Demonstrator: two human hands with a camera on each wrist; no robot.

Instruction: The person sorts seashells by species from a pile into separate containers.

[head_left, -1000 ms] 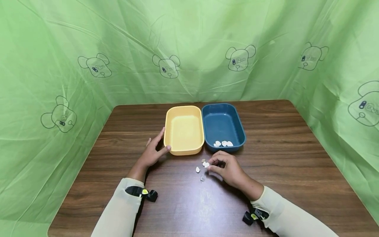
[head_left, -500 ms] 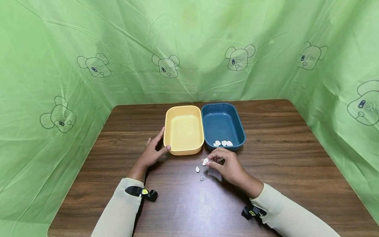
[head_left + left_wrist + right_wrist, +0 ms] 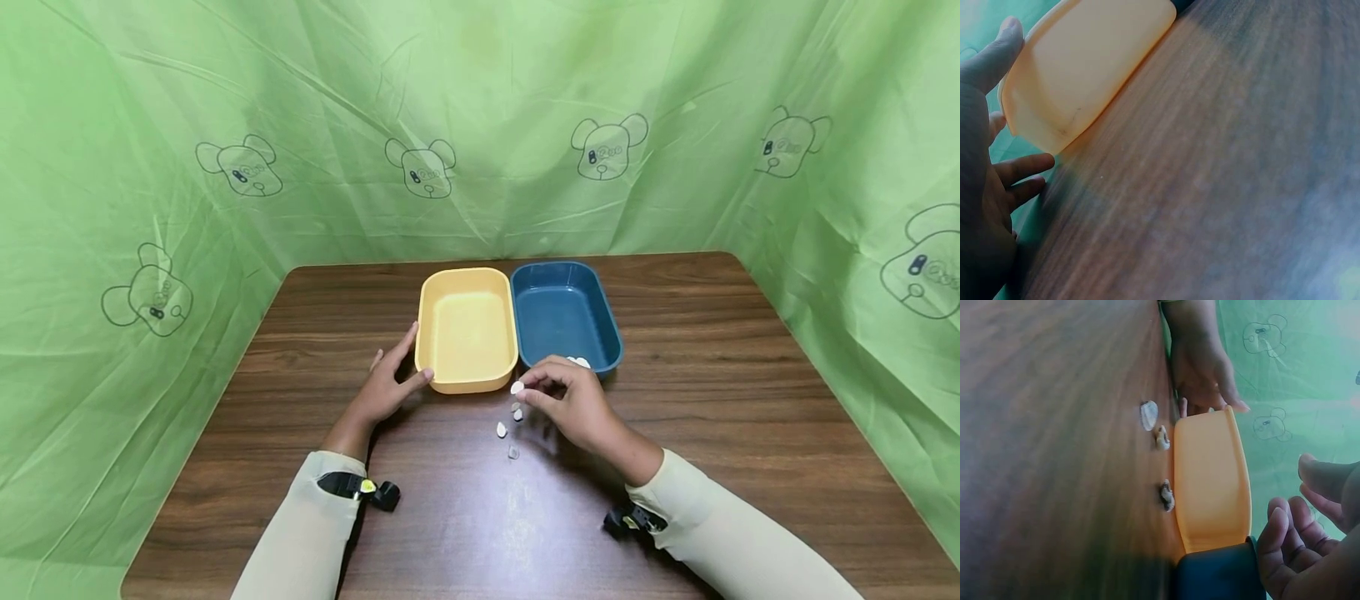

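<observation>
At the front left corner of the yellow container (image 3: 467,333), my left hand (image 3: 386,387) rests with its fingers extended along the side and its thumb at the rim. The left wrist view shows the same container (image 3: 1091,62) beside that hand (image 3: 991,175). My right hand (image 3: 577,404) pinches a white seashell (image 3: 517,387) between thumb and fingertips, just in front of the containers. That shell cannot be made out in the right wrist view, where the fingers (image 3: 1277,519) are curled. Several more shells lie on the table, one of them whitish and ribbed (image 3: 1149,416).
A blue container (image 3: 566,312) stands against the yellow one's right side. Some white shells (image 3: 579,362) show in its front end, partly hidden by my right hand. Green curtains (image 3: 495,208) surround the brown wooden table (image 3: 712,350).
My right hand has moved forward with the pinched shell, away from the others on the table, and now covers part of the blue container's front. The left hand has stayed still.
</observation>
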